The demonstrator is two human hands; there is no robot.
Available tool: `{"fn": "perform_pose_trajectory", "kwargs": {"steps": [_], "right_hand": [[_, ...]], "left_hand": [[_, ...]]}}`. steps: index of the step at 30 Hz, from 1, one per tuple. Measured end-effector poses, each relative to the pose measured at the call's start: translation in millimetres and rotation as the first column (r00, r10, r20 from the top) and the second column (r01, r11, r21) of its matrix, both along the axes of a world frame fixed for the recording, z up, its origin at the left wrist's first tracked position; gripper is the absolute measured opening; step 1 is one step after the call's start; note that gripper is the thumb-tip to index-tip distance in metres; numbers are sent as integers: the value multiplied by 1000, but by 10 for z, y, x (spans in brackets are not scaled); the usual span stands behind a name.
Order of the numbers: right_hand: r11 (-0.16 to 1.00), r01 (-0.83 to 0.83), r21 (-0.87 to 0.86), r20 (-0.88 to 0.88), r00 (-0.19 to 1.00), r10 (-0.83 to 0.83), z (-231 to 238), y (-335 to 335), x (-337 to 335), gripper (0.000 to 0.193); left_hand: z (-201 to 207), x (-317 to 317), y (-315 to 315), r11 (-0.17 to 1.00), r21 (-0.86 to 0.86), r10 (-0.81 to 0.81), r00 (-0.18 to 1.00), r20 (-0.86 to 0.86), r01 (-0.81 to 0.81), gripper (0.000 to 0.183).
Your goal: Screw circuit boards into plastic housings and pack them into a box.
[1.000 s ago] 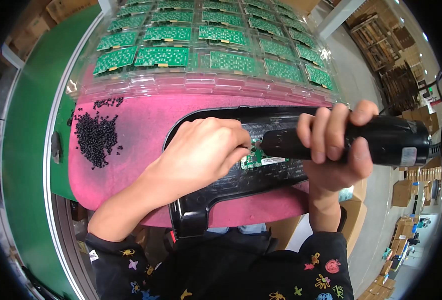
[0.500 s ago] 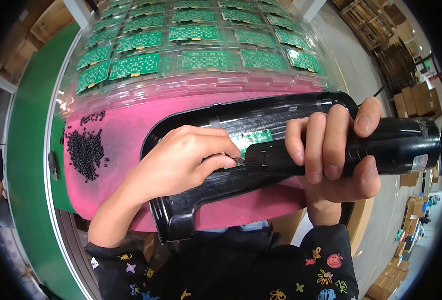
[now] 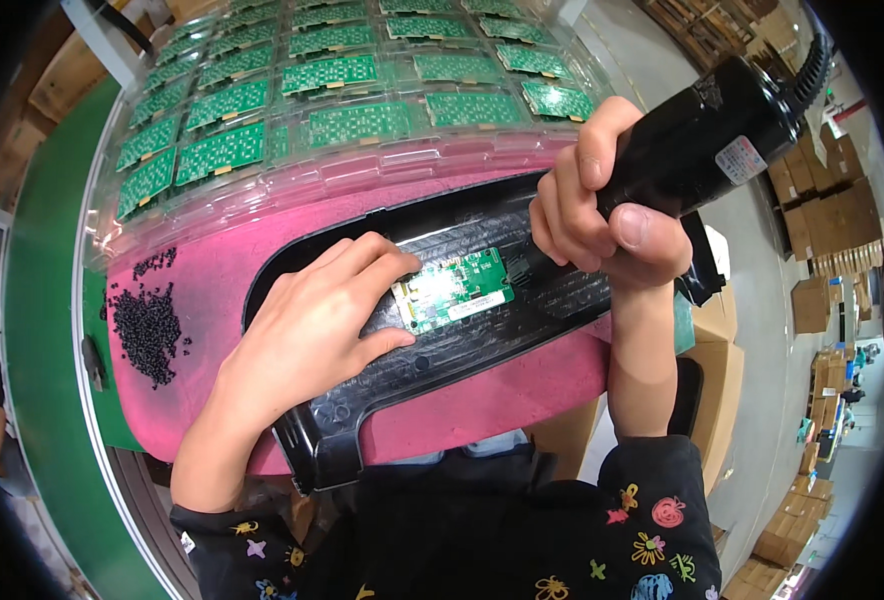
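A green circuit board (image 3: pixel 454 288) lies inside a long black plastic housing (image 3: pixel 442 365). My left hand (image 3: pixel 317 310) rests on the housing at the board's left end, its thumb and index finger apart beside the two left corners. No object shows between those fingers. My right hand (image 3: pixel 607 200) is wrapped round a black electric screwdriver (image 3: pixel 687 145), tilted with its corded end up to the right. The screwdriver's lower end points down toward the board's right end. Its tip is hard to make out against the dark housing.
Several rows of green boards sit in a clear plastic tray (image 3: pixel 382 160) at the back. Small black screws (image 3: pixel 149 330) are heaped on the pink mat (image 3: pixel 212 260) at left. A cable (image 3: pixel 812 70) runs from the screwdriver. Cardboard boxes (image 3: pixel 842 225) stand at far right.
The screwdriver has swung from nearly level to steeply tilted, its rear end rising. My left hand's pinch near the screwdriver's tip has opened, and the hand has moved left, uncovering the board.
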State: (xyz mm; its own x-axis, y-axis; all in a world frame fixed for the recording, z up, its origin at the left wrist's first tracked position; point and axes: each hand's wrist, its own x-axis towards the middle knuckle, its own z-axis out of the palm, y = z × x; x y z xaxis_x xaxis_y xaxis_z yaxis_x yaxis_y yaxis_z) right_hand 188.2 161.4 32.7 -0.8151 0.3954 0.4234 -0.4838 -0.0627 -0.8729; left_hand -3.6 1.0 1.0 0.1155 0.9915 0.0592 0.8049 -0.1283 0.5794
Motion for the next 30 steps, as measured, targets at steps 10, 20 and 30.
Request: {"fn": "perform_pose_trajectory", "kwargs": {"steps": [10, 20, 30], "right_hand": [[923, -368, 117, -225, 895, 385, -198, 74, -161, 28], [885, 176, -430, 30, 983, -180, -31, 49, -55, 28], [634, 521, -571, 209, 839, -502, -100, 148, 4, 13]], "left_hand": [[18, -9, -13, 1000, 5, -12, 1000, -15, 12, 49], [49, -176, 29, 868, 478, 195, 977, -80, -134, 23], [-72, -291, 68, 970, 168, 201, 970, -139, -177, 23]]}}
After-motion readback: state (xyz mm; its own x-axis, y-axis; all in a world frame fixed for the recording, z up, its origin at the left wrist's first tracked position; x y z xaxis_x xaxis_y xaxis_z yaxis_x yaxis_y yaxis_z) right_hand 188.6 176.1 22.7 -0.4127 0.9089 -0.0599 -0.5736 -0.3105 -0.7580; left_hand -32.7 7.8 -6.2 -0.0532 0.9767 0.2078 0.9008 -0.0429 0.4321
